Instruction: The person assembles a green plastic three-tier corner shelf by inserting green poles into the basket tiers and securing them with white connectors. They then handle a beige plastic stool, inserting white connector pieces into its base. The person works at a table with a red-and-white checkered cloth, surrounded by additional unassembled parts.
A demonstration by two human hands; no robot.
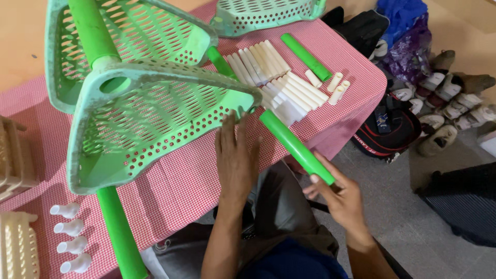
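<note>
1. The left hand is lying flat, fingers spread, against the green perforated shelf tray on the table.
2. The right hand is pinching a green tube that is slanting up into the tray's corner.

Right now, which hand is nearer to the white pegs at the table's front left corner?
Left. The left hand rests on the green tray's edge, right of the white pegs. The right hand is farther right, off the table, holding a green tube.
</note>
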